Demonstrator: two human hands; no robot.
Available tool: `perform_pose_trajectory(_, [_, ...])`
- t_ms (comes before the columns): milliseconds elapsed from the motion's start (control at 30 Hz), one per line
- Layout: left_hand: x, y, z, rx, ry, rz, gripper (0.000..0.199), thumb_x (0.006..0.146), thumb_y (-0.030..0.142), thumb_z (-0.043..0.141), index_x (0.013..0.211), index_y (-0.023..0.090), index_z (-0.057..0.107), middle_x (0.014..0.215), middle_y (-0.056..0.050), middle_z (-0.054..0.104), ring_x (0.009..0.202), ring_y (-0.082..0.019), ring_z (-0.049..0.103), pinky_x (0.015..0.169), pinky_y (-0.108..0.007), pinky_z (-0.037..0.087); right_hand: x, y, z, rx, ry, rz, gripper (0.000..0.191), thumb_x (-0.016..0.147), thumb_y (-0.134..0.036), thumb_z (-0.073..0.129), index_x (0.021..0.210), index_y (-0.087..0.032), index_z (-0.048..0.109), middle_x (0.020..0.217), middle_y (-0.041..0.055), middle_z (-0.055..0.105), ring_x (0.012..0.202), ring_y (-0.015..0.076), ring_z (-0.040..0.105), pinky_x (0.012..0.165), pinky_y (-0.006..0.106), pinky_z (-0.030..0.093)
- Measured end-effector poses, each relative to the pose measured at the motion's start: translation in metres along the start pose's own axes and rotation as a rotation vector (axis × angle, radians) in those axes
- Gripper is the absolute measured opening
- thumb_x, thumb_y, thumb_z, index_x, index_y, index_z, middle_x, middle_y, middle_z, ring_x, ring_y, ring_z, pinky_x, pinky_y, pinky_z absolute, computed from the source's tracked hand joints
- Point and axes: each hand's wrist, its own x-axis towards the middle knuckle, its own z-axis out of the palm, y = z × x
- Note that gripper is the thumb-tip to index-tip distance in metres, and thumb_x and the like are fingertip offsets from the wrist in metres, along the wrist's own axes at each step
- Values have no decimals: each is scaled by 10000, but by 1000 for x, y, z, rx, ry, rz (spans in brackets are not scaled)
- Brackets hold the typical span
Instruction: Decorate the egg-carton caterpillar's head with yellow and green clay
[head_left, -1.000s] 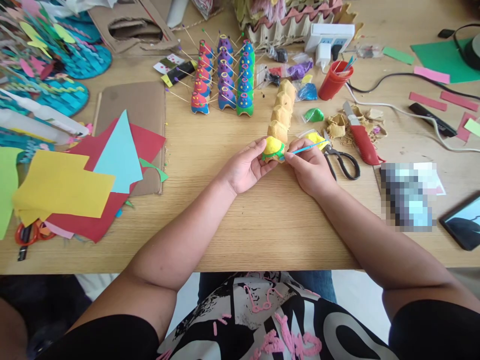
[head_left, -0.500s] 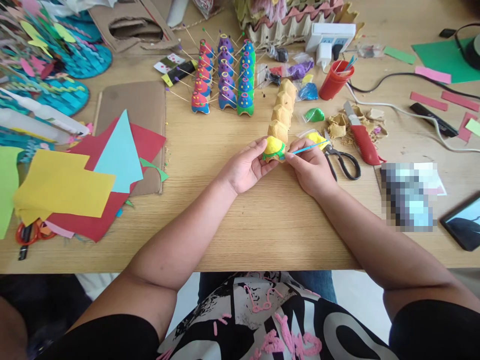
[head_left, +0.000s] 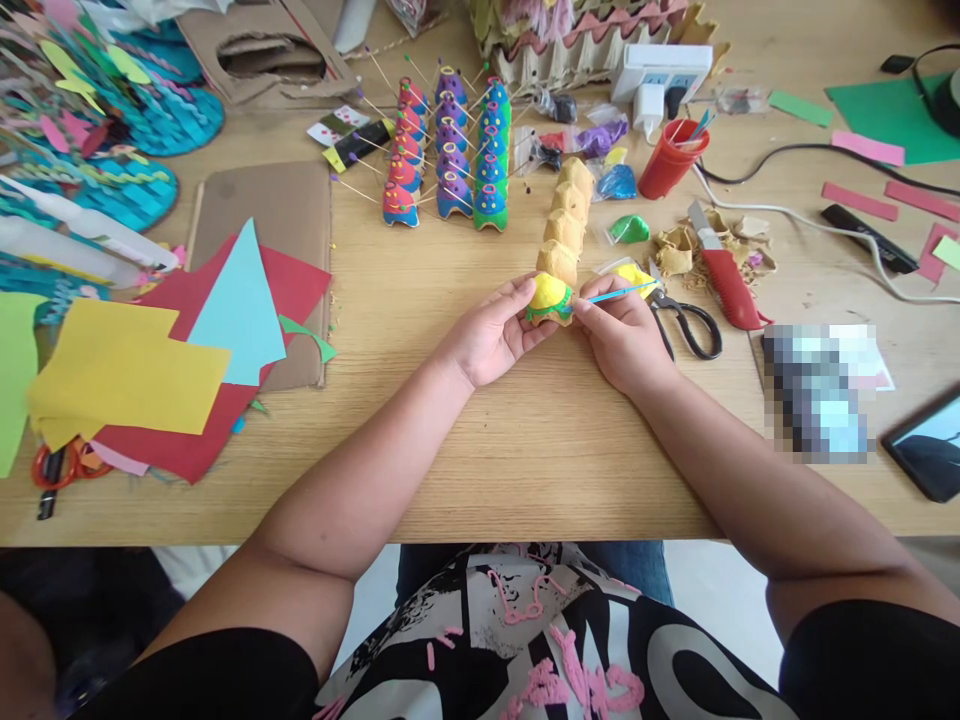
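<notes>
My left hand (head_left: 501, 330) grips the near end of an egg carton strip (head_left: 564, 232), thumb on top and fingers beneath. That end cup is covered in yellow clay with a green band along its lower edge; the cups beyond it are bare tan. In my right hand (head_left: 622, 335), a thin blue stick (head_left: 619, 293) is pinched between thumb and fingers, its working tip at the green band and partly hidden by the fingertips. Just beyond the right hand are a packet of yellow clay (head_left: 632, 275) and black-handled scissors (head_left: 694, 325).
Decorated strips in red (head_left: 405, 170), purple (head_left: 454, 160) and blue-green (head_left: 492, 170) stand behind, bristling with pins. A red-handled knife (head_left: 727, 280) and a red cup (head_left: 667, 165) lie to the right. Coloured sheets (head_left: 135, 365) cover cardboard (head_left: 262, 190) at left.
The clay-covered end has turned slightly, showing the green band a little differently. The blue stick has shifted slightly in my right hand. My left hand keeps its grip.
</notes>
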Motion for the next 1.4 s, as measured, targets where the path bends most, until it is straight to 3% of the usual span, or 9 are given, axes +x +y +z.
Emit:
perform_pose_trajectory(167, [0, 0, 0, -6, 13, -17, 219, 1060, 259, 701, 1267, 205, 751, 1036, -13, 841, 882, -91, 812, 940, -212, 660, 0, -2, -1, 1, -9, 9, 521, 692, -578, 1034, 850, -279, 638, 822, -42, 603, 763, 146, 541, 769, 339, 479])
perform_pose_trajectory(367, [0, -1, -1, 56, -14, 25, 96, 1056, 239, 705, 1111, 188, 764, 1032, -9, 836, 888, -83, 802, 929, -202, 654, 0, -3, -1, 10, 0, 19, 528, 687, -577, 1038, 839, -279, 629, 813, -44, 596, 745, 143, 532, 753, 341, 482])
perform_pose_trajectory(567, [-1, -1, -1, 17, 30, -1, 155, 1032, 234, 745, 1180, 198, 771, 1051, -9, 840, 934, -91, 810, 1020, -233, 646, 1, 1, 0, -23, 27, 9, 565, 672, -616, 1039, 852, -276, 625, 801, -52, 603, 722, 132, 521, 714, 327, 467])
perform_pose_trajectory(833, [-1, -1, 0, 0, 24, -3, 113, 1031, 224, 740, 1137, 199, 770, 1022, -8, 834, 874, -85, 799, 961, -219, 654, 1, 3, -1, -78, 28, -27, 556, 730, -649, 994, 863, -289, 593, 796, -45, 567, 695, 142, 499, 696, 342, 497])
perform_pose_trajectory(1100, [0, -1, -1, 27, 20, 6, 138, 1039, 232, 729, 1169, 214, 771, 1068, -8, 842, 965, -100, 814, 996, -229, 652, 0, -5, -1, -5, 1, 10, 507, 759, -592, 981, 834, -281, 588, 783, -38, 567, 735, 149, 541, 755, 350, 528])
perform_pose_trajectory(1400, [0, -2, -2, 45, -1, 17, 119, 1043, 225, 720, 1149, 204, 769, 1037, -8, 836, 896, -89, 802, 964, -220, 655, 3, 0, -2, 0, 22, 37, 487, 753, -551, 1001, 838, -280, 606, 788, -42, 599, 721, 144, 552, 765, 355, 530])
